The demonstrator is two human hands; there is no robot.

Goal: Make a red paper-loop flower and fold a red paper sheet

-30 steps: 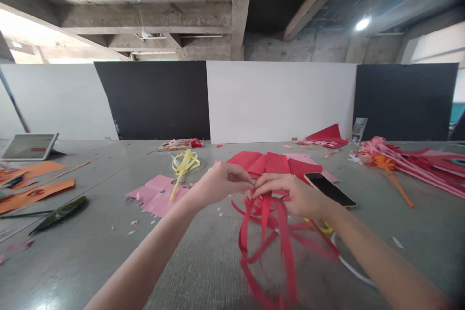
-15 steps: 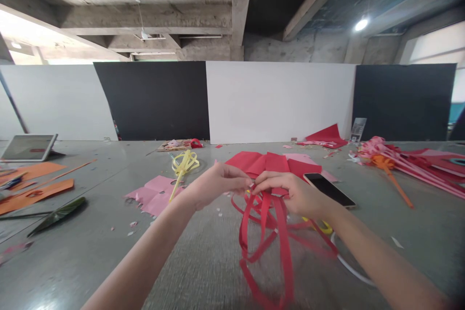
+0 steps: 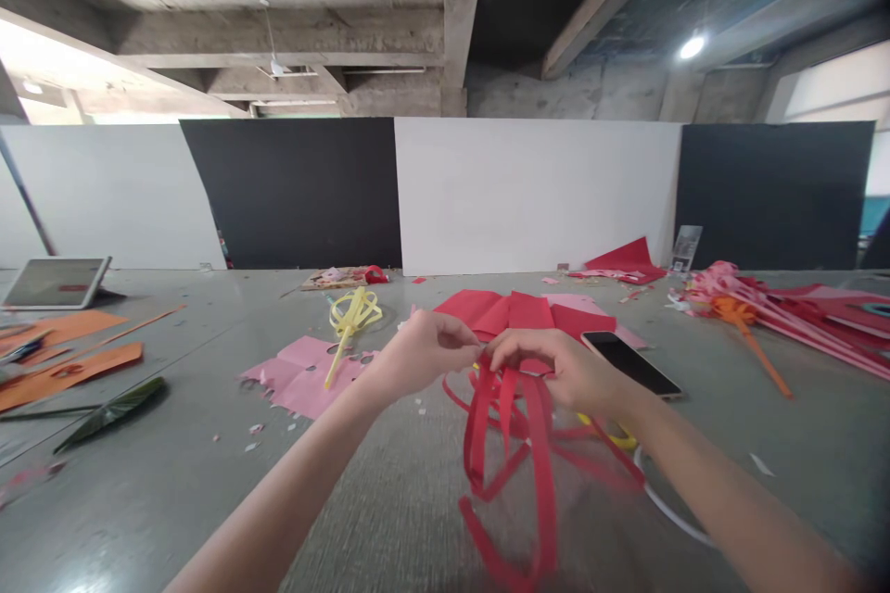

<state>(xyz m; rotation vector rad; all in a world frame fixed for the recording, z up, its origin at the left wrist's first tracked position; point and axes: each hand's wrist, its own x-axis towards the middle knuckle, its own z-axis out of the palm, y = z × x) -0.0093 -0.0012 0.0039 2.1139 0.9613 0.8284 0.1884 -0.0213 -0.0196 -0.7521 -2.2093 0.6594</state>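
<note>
My right hand [image 3: 542, 361] is closed on a bunch of red paper strips [image 3: 539, 454], which hang below it in long loops toward the table's near side. My left hand [image 3: 427, 352] meets it from the left, thumb and fingertips pinched together beside the top of the strips. What lies in that pinch is too small to make out. Just behind both hands lies a folded red paper sheet [image 3: 473, 310]. Under my right wrist, part of a yellow ring-shaped thing [image 3: 622, 438] shows; the rest is hidden.
A phone [image 3: 636, 366] lies right of my right hand. Leftward are pink paper [image 3: 298, 377], a yellow strip flower [image 3: 353, 313], orange paper [image 3: 90, 371] and a green leaf [image 3: 115, 415]. An orange strip flower [image 3: 737, 315] lies right; a tablet [image 3: 59, 283] stands far left.
The two red strip loops on the left have drawn together under my right hand. The small white spot at my left fingertips no longer shows. Both hands have barely moved.
</note>
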